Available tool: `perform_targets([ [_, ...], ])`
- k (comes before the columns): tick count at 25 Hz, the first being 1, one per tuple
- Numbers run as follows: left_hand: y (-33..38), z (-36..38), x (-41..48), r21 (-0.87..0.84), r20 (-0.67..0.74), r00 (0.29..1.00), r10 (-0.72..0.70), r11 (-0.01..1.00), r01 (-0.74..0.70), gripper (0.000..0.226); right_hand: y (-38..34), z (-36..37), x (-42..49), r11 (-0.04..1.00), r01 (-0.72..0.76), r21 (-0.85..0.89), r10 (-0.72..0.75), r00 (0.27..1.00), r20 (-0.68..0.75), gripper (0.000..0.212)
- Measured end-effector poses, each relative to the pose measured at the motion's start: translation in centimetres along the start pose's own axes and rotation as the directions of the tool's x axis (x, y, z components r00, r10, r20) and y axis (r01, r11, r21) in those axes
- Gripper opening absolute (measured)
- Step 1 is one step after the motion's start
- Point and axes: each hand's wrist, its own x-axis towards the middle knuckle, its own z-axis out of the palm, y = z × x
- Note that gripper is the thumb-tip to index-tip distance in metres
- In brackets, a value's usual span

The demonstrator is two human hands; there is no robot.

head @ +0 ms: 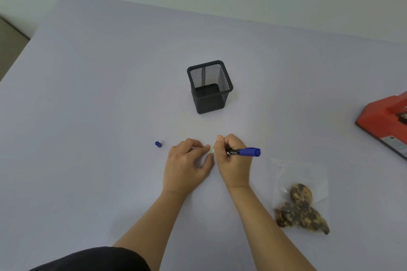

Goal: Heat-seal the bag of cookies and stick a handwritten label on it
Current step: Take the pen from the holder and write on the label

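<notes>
I am pinning the small label (211, 150) flat with my left hand (187, 165) so it cannot slide, while my right hand (233, 160) is gripping the blue marker (246, 152), writing. The cookie bag (301, 200) is lying just right.

We see clear bag of cookies (302, 200) flat on table, front right, dark-speckled cookies bunched at near end. Small white label (211, 150) ahead of it, mostly hidden. We see blue marker (244, 152) uncapped, pointing left onto label.
</notes>
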Motion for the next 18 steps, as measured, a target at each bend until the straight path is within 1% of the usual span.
perform_targets([
  [8,0.05,-0.04,0.04,0.003,0.007,1.000,-0.001,1.000,0.001,0.019,-0.14,-0.01,-0.06,1.000,0.005,-0.001,-0.005,1.000,-0.005,0.028],
  [13,0.05,-0.07,0.00,-0.007,0.003,1.000,0.006,1.000,-0.006,0.019,-0.10,0.00,0.04,1.000,0.021,-0.005,-0.021,0.999,-0.026,0.028],
  [18,0.04,-0.08,0.02,-0.004,0.004,1.000,0.004,1.000,-0.004,0.019,-0.08,0.00,0.03,1.000,0.006,-0.008,-0.006,1.000,-0.031,0.031],
])
